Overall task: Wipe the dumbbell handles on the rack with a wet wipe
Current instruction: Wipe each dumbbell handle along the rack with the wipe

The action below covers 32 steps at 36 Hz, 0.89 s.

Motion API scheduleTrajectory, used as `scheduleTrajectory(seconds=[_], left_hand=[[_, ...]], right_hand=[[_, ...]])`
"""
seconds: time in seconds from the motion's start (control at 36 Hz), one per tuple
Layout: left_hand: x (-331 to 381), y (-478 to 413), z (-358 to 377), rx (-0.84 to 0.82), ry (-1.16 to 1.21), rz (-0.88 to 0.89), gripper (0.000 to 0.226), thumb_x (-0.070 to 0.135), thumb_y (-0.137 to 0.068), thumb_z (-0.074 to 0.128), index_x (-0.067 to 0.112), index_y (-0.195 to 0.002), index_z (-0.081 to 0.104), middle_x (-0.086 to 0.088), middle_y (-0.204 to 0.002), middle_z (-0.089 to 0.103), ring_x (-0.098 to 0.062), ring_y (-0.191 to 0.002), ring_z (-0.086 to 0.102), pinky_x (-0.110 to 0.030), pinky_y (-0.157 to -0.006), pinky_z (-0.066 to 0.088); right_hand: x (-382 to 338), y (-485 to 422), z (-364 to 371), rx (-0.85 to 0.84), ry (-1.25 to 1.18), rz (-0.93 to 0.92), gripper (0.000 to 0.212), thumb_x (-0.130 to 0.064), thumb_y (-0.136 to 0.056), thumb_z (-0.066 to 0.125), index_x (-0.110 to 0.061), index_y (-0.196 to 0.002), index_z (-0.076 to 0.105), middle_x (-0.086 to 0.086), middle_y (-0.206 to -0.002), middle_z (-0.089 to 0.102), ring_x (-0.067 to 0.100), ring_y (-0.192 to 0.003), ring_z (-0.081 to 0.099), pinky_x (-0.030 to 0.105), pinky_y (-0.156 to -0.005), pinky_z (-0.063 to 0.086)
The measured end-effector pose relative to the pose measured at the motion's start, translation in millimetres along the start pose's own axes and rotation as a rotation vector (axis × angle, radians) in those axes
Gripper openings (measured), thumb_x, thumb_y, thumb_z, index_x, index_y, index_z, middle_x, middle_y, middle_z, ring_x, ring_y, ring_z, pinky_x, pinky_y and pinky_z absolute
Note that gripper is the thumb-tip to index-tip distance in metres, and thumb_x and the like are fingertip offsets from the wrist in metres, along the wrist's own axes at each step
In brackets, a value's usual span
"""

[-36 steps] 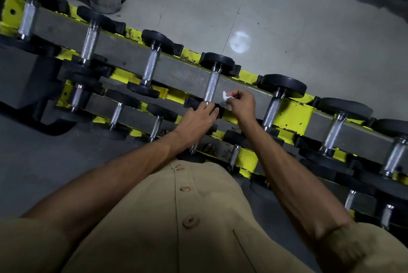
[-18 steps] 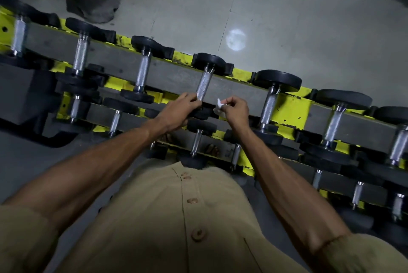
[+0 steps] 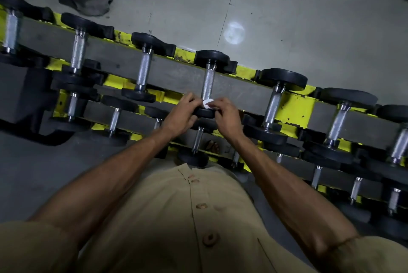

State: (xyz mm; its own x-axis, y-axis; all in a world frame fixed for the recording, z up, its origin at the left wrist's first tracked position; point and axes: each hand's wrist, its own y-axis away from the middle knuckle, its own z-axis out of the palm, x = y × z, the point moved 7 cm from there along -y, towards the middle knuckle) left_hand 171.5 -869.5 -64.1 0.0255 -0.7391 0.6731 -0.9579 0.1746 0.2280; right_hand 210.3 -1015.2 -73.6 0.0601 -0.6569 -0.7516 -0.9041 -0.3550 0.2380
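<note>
- The wet wipe (image 3: pixel 208 103), a small white wad, sits at the near end of one chrome dumbbell handle (image 3: pixel 208 84), just above the centre of the view, where the handle meets its near black weight plate (image 3: pixel 204 113).
- The right hand (image 3: pixel 227 116) pinches the wipe between curled fingertips, its grip closed on the wad.
- The left hand (image 3: pixel 182 115) comes in from 7 o'clock, fingers curled around the left edge of that near plate; its fingertips lie just beside the wipe.
- The yellow and grey rack (image 3: pixel 293 109) runs from 10 o'clock down to 3 o'clock and carries a row of black-plated dumbbells on its top tier, each lying across the rails.
- A neighbouring dumbbell (image 3: pixel 273 105) lies at 3 o'clock of the hands, another (image 3: pixel 144 69) at 10 o'clock.
- A lower tier (image 3: pixel 331 175) holds smaller dumbbells, towards 4 o'clock.
- Beyond the rack, at 12 o'clock, the grey floor (image 3: pixel 287 18) shows a round pale spot (image 3: pixel 234 33).
- The person's tan buttoned shirt (image 3: pixel 176 217) fills the view at 6 o'clock.
</note>
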Motion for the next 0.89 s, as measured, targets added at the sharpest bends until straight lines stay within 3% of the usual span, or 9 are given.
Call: scheduleTrajectory(seconds=[0.11, 0.17, 0.25, 0.33, 0.42, 0.64, 0.69, 0.81, 0.89], left_hand=[[10, 20, -1, 0.115, -0.142, -0.052, 0.05, 0.0, -0.084, 0.071, 0.013, -0.131, 0.056, -0.005, -0.125, 0.048, -0.027, -0.116, 0.054, -0.05, -0.082, 0.057], [16, 32, 4, 0.126, -0.203, 0.01, 0.064, 0.003, -0.084, 0.075, 0.008, -0.143, 0.052, -0.01, -0.139, 0.05, -0.029, -0.127, 0.052, -0.047, -0.096, 0.056], [21, 48, 19, 0.057, -0.34, 0.135, 0.078, 0.003, -0.085, 0.07, 0.0, -0.156, 0.039, -0.019, -0.16, 0.038, -0.036, -0.15, 0.036, -0.048, -0.123, 0.034], [18, 58, 35, -0.04, -0.499, 0.17, 0.088, 0.009, -0.089, 0.062, 0.0, -0.164, 0.017, -0.019, -0.173, 0.011, -0.035, -0.161, 0.011, -0.049, -0.129, 0.021], [15, 62, 45, -0.107, -0.622, 0.138, 0.098, 0.017, -0.092, 0.06, 0.0, -0.165, -0.003, -0.02, -0.173, -0.011, -0.036, -0.161, -0.006, -0.05, -0.129, 0.016], [15, 62, 41, -0.155, -0.668, 0.122, 0.105, 0.024, -0.092, 0.061, -0.001, -0.163, -0.013, -0.023, -0.171, -0.019, -0.037, -0.16, -0.013, -0.05, -0.129, 0.017], [14, 62, 42, -0.161, -0.682, 0.119, 0.106, 0.025, -0.093, 0.061, -0.001, -0.162, -0.015, -0.023, -0.17, -0.022, -0.037, -0.16, -0.015, -0.05, -0.129, 0.017], [16, 63, 42, -0.151, -0.674, 0.115, 0.104, 0.02, -0.092, 0.06, 0.0, -0.162, -0.014, -0.021, -0.17, -0.023, -0.037, -0.16, -0.015, -0.05, -0.129, 0.017], [16, 62, 41, -0.169, -0.687, 0.098, 0.103, 0.021, -0.094, 0.059, 0.0, -0.162, -0.015, -0.022, -0.17, -0.022, -0.037, -0.159, -0.016, -0.051, -0.129, 0.017]], right_hand=[[-17, -9, 2, -0.076, 0.179, -0.201, 0.034, -0.009, -0.088, 0.048, -0.008, -0.111, 0.073, 0.009, -0.104, 0.061, 0.026, -0.089, 0.062, 0.038, -0.074, 0.052], [-24, -18, 1, -0.094, 0.288, -0.262, 0.03, -0.018, -0.095, 0.049, -0.011, -0.116, 0.068, 0.007, -0.106, 0.058, 0.023, -0.09, 0.058, 0.037, -0.072, 0.049], [-26, -33, -4, -0.057, 0.451, -0.306, 0.031, -0.017, -0.095, 0.06, -0.014, -0.125, 0.063, 0.006, -0.116, 0.056, 0.023, -0.097, 0.058, 0.03, -0.069, 0.047], [-32, -43, -17, 0.037, 0.474, -0.259, 0.036, -0.026, -0.095, 0.051, -0.013, -0.127, 0.063, 0.007, -0.118, 0.058, 0.023, -0.093, 0.06, 0.023, -0.065, 0.036], [-37, -44, -21, 0.074, 0.464, -0.246, 0.037, -0.03, -0.096, 0.045, -0.015, -0.125, 0.062, 0.007, -0.118, 0.056, 0.021, -0.092, 0.058, 0.024, -0.063, 0.035], [-46, -44, 9, -0.383, 0.668, -0.551, 0.018, -0.017, -0.088, 0.068, -0.012, -0.105, 0.065, 0.008, -0.1, 0.053, 0.031, -0.079, 0.062, 0.035, -0.057, 0.046], [-58, -55, -2, -0.348, 0.753, -0.634, 0.018, -0.014, -0.09, 0.064, -0.01, -0.107, 0.065, 0.01, -0.102, 0.054, 0.031, -0.08, 0.062, 0.038, -0.056, 0.048], [-64, -82, -34, -0.091, 0.709, -0.488, 0.02, -0.008, -0.09, 0.059, -0.007, -0.11, 0.063, 0.012, -0.106, 0.053, 0.031, -0.089, 0.058, 0.039, -0.061, 0.053], [-65, -62, -11, -0.28, 0.756, -0.641, 0.015, -0.016, -0.092, 0.062, -0.01, -0.105, 0.064, 0.007, -0.102, 0.051, 0.023, -0.086, 0.057, 0.036, -0.066, 0.054]])
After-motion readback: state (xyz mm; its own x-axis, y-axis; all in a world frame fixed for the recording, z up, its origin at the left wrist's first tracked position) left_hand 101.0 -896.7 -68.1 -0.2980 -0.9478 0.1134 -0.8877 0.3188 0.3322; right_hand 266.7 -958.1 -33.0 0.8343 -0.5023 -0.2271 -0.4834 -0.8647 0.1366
